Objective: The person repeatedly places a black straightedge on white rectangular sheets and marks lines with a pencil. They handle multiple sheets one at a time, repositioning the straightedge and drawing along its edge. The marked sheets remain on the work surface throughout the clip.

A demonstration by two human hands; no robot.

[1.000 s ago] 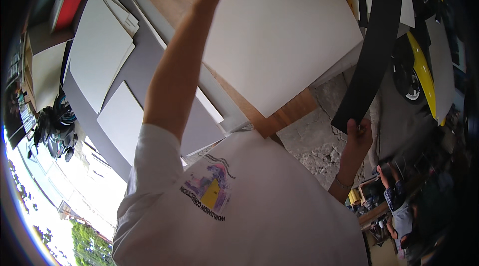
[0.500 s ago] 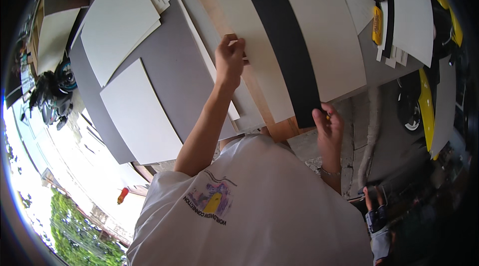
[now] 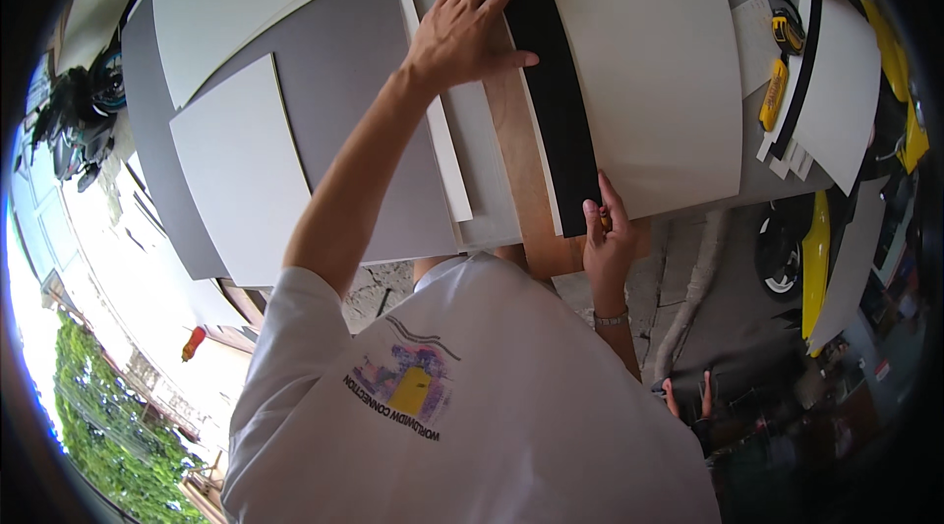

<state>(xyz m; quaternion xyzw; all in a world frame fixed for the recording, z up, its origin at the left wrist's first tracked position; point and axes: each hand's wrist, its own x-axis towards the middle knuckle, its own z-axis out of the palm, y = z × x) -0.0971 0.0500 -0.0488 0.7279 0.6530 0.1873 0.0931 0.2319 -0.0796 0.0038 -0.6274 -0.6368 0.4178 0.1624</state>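
Note:
A long black strip [image 3: 553,111] lies along the left side of a large white board [image 3: 649,72], over a wooden board [image 3: 509,131]. My left hand [image 3: 470,34] lies on the strip's upper part and left edge, fingers spread and stretched out. My right hand [image 3: 608,234] is at the strip's near end, thumb beside its edge, fingers curled round a small yellow-orange object, mostly hidden. A narrow white strip [image 3: 454,180] lies to the left.
White sheets [image 3: 236,170] lie on a grey board [image 3: 350,101] at left. A tape measure [image 3: 787,32], a yellow cutter [image 3: 773,93] and offcuts lie at right. Beyond are yellow motorcycle parts [image 3: 814,259] and another person's legs [image 3: 704,396].
The black strip came down from a raised position at the right onto the board's left side. My left hand moved up and spread onto it; my right hand followed the strip's near end leftward.

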